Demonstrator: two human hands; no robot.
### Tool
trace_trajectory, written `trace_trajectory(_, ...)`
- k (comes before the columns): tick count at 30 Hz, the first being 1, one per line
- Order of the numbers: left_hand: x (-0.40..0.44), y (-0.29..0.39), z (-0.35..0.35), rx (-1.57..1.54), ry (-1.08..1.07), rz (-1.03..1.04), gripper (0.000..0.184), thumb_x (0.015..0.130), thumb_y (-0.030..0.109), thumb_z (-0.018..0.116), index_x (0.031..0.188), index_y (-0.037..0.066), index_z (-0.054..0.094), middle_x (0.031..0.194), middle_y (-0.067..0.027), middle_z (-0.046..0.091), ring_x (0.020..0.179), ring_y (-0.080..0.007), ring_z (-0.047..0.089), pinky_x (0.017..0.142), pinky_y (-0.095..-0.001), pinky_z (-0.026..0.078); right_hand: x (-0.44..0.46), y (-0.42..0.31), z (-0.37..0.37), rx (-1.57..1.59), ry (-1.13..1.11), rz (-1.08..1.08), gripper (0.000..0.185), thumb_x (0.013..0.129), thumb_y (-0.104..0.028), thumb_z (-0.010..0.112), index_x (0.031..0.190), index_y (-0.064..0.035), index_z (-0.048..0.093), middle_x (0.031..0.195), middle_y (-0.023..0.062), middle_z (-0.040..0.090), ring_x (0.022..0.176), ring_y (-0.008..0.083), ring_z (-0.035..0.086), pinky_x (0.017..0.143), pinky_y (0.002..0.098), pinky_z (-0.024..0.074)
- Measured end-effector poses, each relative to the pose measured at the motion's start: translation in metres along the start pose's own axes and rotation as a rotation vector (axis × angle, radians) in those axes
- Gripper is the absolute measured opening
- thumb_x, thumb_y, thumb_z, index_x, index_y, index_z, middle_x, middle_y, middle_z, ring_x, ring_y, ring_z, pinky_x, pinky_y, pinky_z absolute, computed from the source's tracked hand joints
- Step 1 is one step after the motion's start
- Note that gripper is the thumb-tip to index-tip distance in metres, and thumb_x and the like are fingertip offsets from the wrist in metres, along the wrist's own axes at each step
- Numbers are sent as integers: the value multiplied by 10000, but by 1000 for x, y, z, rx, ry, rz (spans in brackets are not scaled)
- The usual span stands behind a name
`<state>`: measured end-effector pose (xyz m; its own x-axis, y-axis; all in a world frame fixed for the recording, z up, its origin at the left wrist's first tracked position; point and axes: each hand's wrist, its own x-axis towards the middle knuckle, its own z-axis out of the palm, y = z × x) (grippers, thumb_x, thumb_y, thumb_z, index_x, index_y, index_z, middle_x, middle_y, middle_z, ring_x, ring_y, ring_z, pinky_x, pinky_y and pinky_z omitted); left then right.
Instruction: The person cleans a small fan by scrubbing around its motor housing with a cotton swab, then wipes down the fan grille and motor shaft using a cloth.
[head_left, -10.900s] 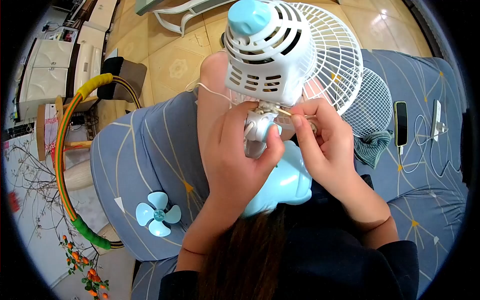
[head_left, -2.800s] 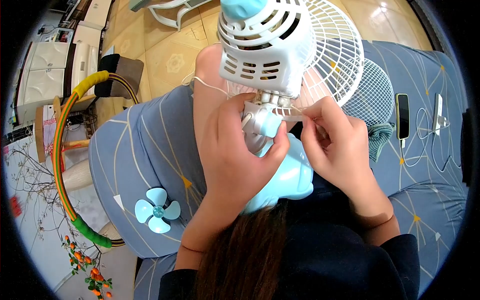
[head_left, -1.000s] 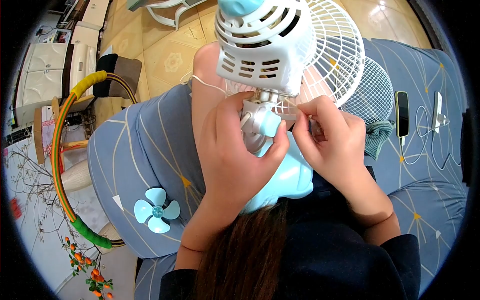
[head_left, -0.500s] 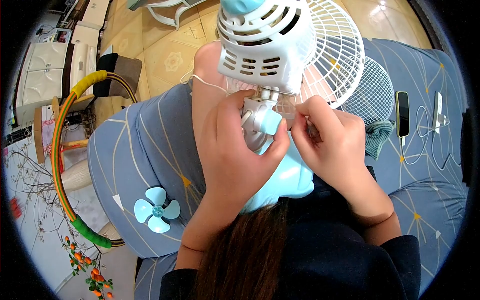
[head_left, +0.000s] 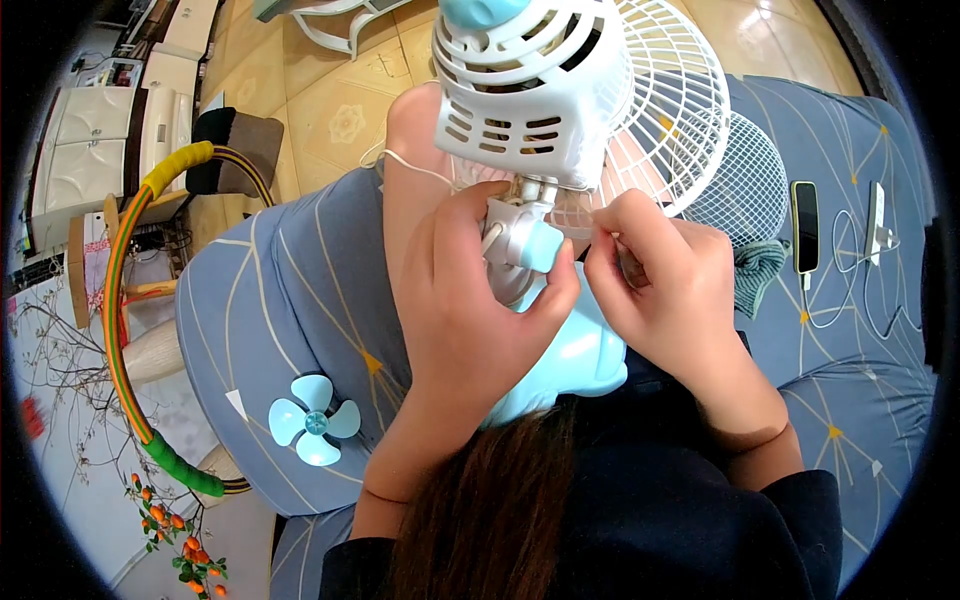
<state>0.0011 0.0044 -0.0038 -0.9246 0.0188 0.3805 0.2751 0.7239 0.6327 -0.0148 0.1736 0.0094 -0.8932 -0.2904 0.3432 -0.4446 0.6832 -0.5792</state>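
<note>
A white fan motor housing [head_left: 525,95] with a blue rear knob lies tilted over my lap, its white wire guard [head_left: 675,100] on the right. Below the housing is the fan's neck joint [head_left: 510,225] with a blue knob [head_left: 540,246]. My left hand [head_left: 465,290] is wrapped round this joint, thumb beside the blue knob. Just right of the joint, my right hand [head_left: 660,275] is closed in a pinch; what is between its fingertips is too small to make out. The light blue fan base [head_left: 570,355] rests against my body, partly behind my left hand.
A blue fan blade [head_left: 314,420] lies on the grey cushion at left, near a striped hoop [head_left: 118,330]. On the right are a second mesh guard [head_left: 745,185], a green cloth [head_left: 760,275], a phone [head_left: 804,228] and a power strip [head_left: 876,222] with cables.
The fan housing has come slightly lower and left since the earliest frame, and the neck knob shows more. My right hand's fingertips, earlier on a thin pale strand beside the joint, now show no clear strand.
</note>
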Motion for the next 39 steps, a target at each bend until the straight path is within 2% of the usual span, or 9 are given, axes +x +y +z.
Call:
trace_trajectory(1, 0, 0, 0, 2, -1, 0, 548, 697, 162, 822, 1147, -26, 571, 1023, -159, 622, 901, -363, 623, 757, -421, 515, 0, 0, -1, 7, -8, 0, 163, 791, -13, 718, 892, -63, 601, 546, 55, 539, 449, 209, 558, 449, 296, 417)
trace_trajectory(4, 0, 1, -1, 8, -7, -6, 548, 698, 160, 820, 1151, -25, 573, 1030, -158, 624, 909, -363, 622, 766, -423, 515, 0, 3, 6, -39, 14, -19, 169, 815, -114, 702, 921, -85, 574, 566, 50, 582, 474, 243, 602, 447, 374, 450)
trace_trajectory(10, -1, 2, -2, 4, -18, -24, 551, 699, 158, 820, 1157, -23, 575, 1050, -162, 629, 928, -366, 624, 789, -424, 517, 0, 3, 9, -67, 4, 1, 155, 823, -118, 699, 913, -89, 576, 559, 59, 579, 473, 248, 602, 443, 378, 448)
trace_trajectory(13, 0, 1, -2, 7, -26, -43, 546, 704, 157, 820, 1157, -25, 576, 1058, -163, 632, 931, -364, 627, 794, -422, 518, 0, 0, 0, -3, -16, 18, 123, 813, -3, 688, 870, -70, 602, 520, 46, 510, 432, 198, 548, 442, 301, 409)
trace_trajectory(22, 1, 2, -2, -7, -20, -38, 536, 711, 156, 815, 1155, -28, 579, 1054, -161, 632, 927, -355, 629, 788, -412, 518, 0, 1, 0, 44, 24, 17, 108, 833, 13, 684, 892, -46, 614, 513, 29, 472, 414, 164, 509, 440, 277, 389)
trace_trajectory(25, 1, 3, -2, -2, -22, -43, 535, 709, 156, 814, 1155, -26, 581, 1046, -161, 630, 918, -354, 628, 781, -408, 518, 1, 1, 2, 26, 27, 34, 119, 841, -96, 702, 891, -90, 594, 548, 67, 568, 472, 256, 606, 448, 376, 461)
trace_trajectory(31, 1, 2, -1, -4, -8, -33, 542, 705, 161, 817, 1157, -23, 581, 1040, -159, 631, 915, -355, 626, 779, -410, 517, 0, 5, 7, 71, 105, 49, 121, 846, -103, 708, 898, -94, 599, 552, 65, 570, 471, 252, 606, 446, 369, 461)
trace_trajectory(34, 2, 1, -1, 7, -13, -31, 543, 704, 164, 819, 1156, -22, 582, 1036, -156, 633, 916, -356, 626, 781, -415, 516, -1, 6, 12, -21, 61, 43, 129, 844, -109, 711, 906, -90, 599, 561, 64, 580, 472, 250, 608, 445, 367, 460)
trace_trajectory(39, 2, 1, -1, -12, -13, -36, 542, 703, 167, 823, 1151, -21, 583, 1033, -154, 635, 916, -356, 627, 780, -419, 514, 1, 4, 7, 66, 20, 14, 143, 826, -91, 709, 890, -79, 582, 558, 60, 577, 477, 249, 611, 448, 363, 461)
